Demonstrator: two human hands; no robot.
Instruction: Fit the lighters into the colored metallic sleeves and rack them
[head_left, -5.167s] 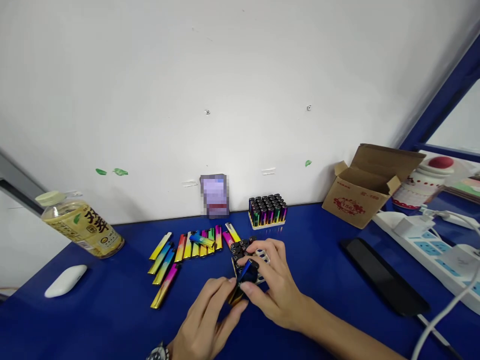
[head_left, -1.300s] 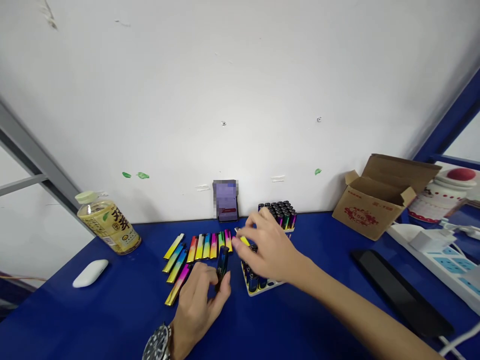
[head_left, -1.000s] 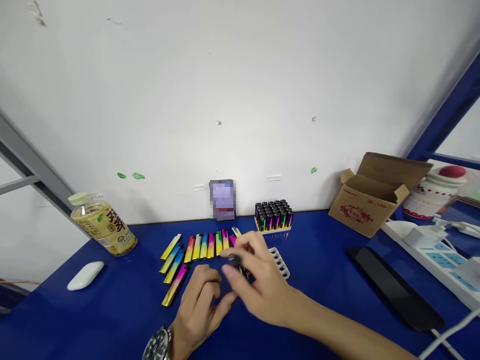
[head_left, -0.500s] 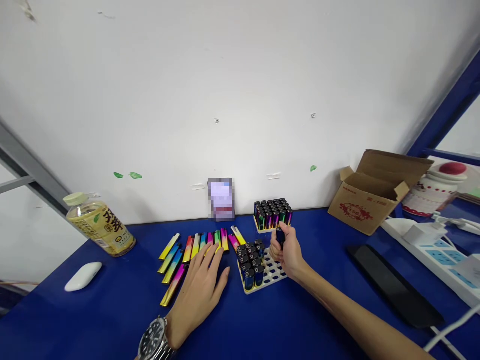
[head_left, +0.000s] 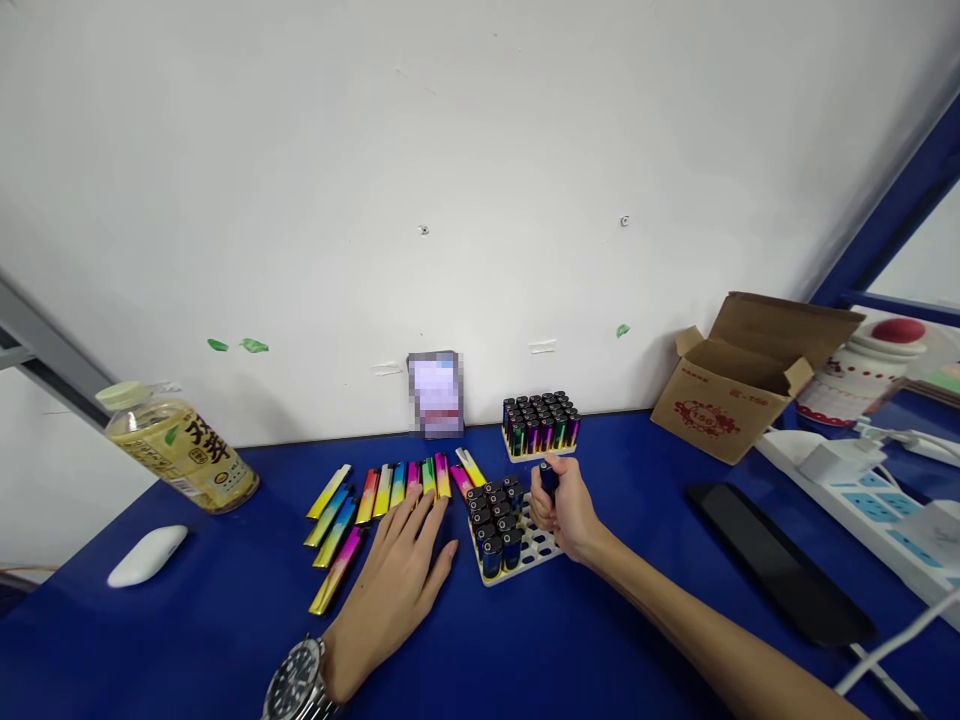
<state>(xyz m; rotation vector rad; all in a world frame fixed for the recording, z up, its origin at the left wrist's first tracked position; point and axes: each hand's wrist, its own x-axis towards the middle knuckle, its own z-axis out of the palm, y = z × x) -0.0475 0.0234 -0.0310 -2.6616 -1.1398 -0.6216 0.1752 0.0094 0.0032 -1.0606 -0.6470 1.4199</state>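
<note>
My left hand (head_left: pixel 401 585) lies palm down on the blue table with its fingers stretched out. Its fingertips reach the near ends of a row of shiny rainbow-coloured, flattened tubes (head_left: pixel 385 490). More such tubes (head_left: pixel 335 572) lie left of the hand. My right hand (head_left: pixel 571 508) is closed upright around a dark blue cylinder with a black top (head_left: pixel 549 479). This fist is above the right side of a white tray with holes (head_left: pixel 536 545). Several matching black-topped cylinders (head_left: pixel 492 555) stand in the tray's left part. My fingers hide the held cylinder's lower part.
A second filled rack of cylinders (head_left: pixel 541 428) stands at the wall. To its left leans a blurred phone-like screen (head_left: pixel 436 395). An open cardboard box (head_left: pixel 720 400), black phone (head_left: pixel 776 560) and power strip (head_left: pixel 874 505) are rightward; a bottle (head_left: pixel 187 450) and white case (head_left: pixel 148 556) are leftward.
The whole view has shifted slightly, so things appear a little further left. My right fist has come slightly lower over the tray, still holding the cylinder. My left hand stays flat.
</note>
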